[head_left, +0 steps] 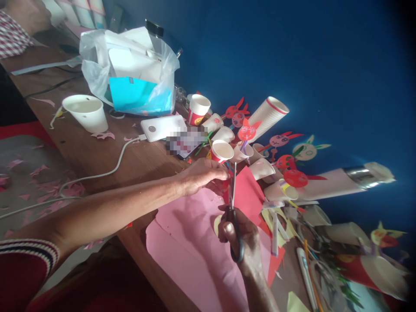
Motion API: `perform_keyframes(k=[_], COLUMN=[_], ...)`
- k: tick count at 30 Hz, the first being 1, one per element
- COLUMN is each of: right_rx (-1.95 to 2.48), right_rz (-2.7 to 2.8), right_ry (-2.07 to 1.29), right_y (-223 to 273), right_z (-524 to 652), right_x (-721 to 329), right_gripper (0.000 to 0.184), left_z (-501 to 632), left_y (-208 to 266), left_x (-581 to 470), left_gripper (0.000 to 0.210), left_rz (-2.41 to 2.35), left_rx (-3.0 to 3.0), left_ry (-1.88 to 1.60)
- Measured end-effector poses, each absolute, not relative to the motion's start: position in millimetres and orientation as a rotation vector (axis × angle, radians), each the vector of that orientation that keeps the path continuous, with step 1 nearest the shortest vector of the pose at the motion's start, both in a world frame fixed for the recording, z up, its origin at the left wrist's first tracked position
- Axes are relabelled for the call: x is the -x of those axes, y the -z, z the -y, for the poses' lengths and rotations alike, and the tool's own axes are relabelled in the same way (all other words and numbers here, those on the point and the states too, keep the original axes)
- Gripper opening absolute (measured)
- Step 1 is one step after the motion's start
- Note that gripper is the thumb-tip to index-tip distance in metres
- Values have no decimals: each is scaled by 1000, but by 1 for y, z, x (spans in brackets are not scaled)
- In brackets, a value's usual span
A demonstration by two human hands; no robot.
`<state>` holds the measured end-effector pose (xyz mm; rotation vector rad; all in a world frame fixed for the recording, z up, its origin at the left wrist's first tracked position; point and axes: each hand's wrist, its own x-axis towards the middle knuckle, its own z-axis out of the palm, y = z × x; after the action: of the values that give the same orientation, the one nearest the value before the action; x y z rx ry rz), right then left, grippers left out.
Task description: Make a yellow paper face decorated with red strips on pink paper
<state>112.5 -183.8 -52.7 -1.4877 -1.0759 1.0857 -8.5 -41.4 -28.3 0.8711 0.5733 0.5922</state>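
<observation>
Gripping the scissors: my right hand (247, 232) is wrapped around the black-handled scissors (232, 197), thumb across the handle and a black loop showing below it.
Blades: they point away from my right wrist, tips towards the red-banded paper cup (222, 151), and look slightly parted, though the exact gap is hard to tell.
Red paper piece: a small red paper piece (225, 186) lies just left of the blades, between them and my left hand (203, 175). I cannot tell whether it sits inside the cutting gap or only alongside it.
Its long axis: mostly hidden by fingers and steel, so I can't say; the scissors' own length runs across the line of my left forearm.
Nearer hand: my left, which has the red paper piece pinched between thumb and fingers; my right meets it only at the blades.
Under my hands: pink paper sheets (182, 238) spread over the wooden table (130, 160), with a larger red sheet (249, 193) just right of the blades.
Beyond: paper cups carrying drawn paper faces, including a red cat-eared face (248, 131), line the blue wall (292, 60).
</observation>
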Motion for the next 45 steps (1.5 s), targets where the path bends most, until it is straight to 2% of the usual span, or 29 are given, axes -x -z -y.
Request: perform_keyframes(k=[14,26,45], right_rx=[1538,1559,1594], right_rz=[1093,1132,1118], right_ry=[-1024,-972,-1013], right_y=[50,53,52], right_z=[184,186,189], right_x=[-112,-115,-123], right_gripper=[49,41,42], left_z=[41,39,31], left_y=[26,23,21], left_x=[7,10,15], left_gripper=[7,10,10], left_rz=[-598,-581,-553], left_rx=[-862,-900,-957], left_ry=[-557,-521,-447])
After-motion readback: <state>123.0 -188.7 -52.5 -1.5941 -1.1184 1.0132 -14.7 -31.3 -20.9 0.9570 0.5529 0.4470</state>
